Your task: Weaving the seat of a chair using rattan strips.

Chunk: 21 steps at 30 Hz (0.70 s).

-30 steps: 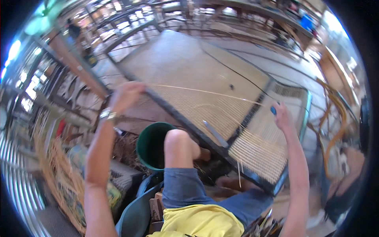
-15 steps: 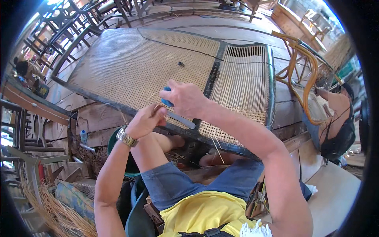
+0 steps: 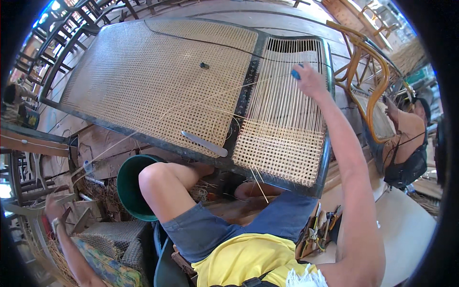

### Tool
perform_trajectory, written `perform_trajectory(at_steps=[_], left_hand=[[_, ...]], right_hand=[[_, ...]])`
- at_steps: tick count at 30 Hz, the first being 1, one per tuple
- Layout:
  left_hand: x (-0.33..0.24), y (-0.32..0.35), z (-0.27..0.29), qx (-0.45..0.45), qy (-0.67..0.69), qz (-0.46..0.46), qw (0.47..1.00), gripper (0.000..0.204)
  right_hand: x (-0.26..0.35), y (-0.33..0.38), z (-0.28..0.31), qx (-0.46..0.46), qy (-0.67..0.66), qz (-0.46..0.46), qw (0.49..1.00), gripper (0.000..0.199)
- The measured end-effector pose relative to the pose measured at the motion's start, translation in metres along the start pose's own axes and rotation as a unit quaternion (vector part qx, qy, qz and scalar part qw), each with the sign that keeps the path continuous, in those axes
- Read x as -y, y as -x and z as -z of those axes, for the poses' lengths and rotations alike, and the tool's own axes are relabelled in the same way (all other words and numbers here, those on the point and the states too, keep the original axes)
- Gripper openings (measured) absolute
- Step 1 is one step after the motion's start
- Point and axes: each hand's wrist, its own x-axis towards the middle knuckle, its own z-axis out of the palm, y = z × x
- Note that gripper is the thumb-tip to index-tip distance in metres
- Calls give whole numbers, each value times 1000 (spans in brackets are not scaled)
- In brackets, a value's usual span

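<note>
My right hand (image 3: 311, 82) is closed round a small blue object (image 3: 296, 72), held over the partly woven end of a dark-framed cane panel (image 3: 282, 91). A thin pale cane strand (image 3: 224, 92) stretches from near that hand leftward across the finely woven section (image 3: 158, 71). My left hand (image 3: 55, 209) is far out at the lower left, off the panel. Its fingers are blurred. Another stretch of strand slants down toward it, but whether it grips the strand is unclear. A flat grey blade-like strip (image 3: 204, 143) lies on the weave.
A small black piece (image 3: 204, 65) and a dark cord (image 3: 205, 44) lie on the panel. Loose cane ends (image 3: 258, 184) hang over its near edge. A green bucket (image 3: 125, 186) stands beside my knee. Pliers and tools (image 3: 319, 229) sit at my right. Another person's leg (image 3: 406, 125) is beside a bent-cane chair (image 3: 377, 86).
The hands have moved apart: my right went right and away with the blue object, my left swung down to the far left. The strand now stretches across the panel. The view has shifted slightly.
</note>
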Motion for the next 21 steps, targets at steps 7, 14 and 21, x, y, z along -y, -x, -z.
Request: perform_trajectory(at_steps=[7, 14, 21], left_hand=[[119, 35, 6, 120, -228, 190, 947, 32], [-22, 19, -60, 137, -204, 197, 949, 37], [-200, -14, 18, -10, 90, -156, 984, 30]], right_hand=[[-61, -16, -32, -67, -8, -126, 990, 41], [94, -66, -40, 24, -171, -185, 967, 84], [167, -96, -79, -13, -163, -171, 972, 87]])
